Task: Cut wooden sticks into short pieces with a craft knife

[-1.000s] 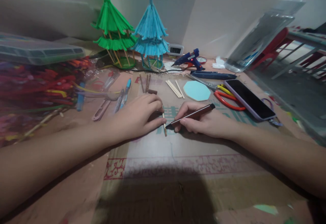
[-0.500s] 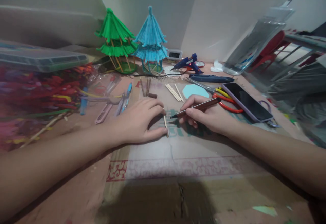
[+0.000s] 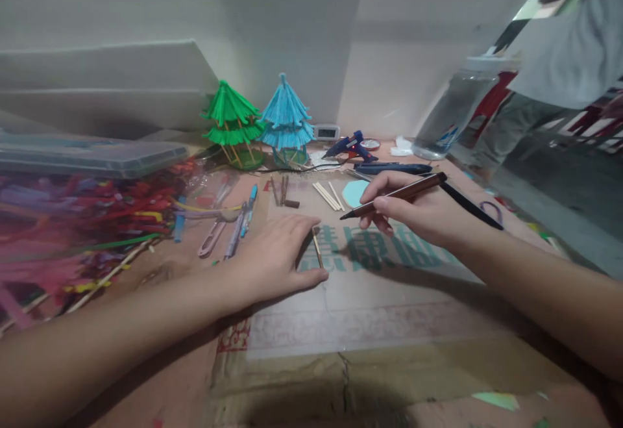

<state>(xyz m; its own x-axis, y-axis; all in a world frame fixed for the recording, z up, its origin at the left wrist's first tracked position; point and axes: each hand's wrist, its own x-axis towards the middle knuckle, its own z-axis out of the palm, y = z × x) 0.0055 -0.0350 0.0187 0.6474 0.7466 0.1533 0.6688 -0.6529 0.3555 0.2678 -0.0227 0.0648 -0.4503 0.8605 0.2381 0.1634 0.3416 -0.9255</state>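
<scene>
Between the thumb and fingertips of my left hand is a short thin wooden stick, its lower part darkened brown. My right hand grips a brown marker pen like a pencil, uncapped, its dark tip pointing left and apart from the stick. Both hands are low over a printed cardboard sheet. Just beyond them lie several pale sticks, some brown sticks, a brown marker cap and a light-blue paper disc, partly covered by my right hand.
Green and blue pavilion models stand at the back, beside a glue gun. Coloured pipe cleaners and a plastic lid fill the left. A clear jar stands back right, with a person beyond.
The marker has moved up and right, away from the stick. The stick stays pinched in my left hand and shows more brown. The view has tilted up; a person now shows at right.
</scene>
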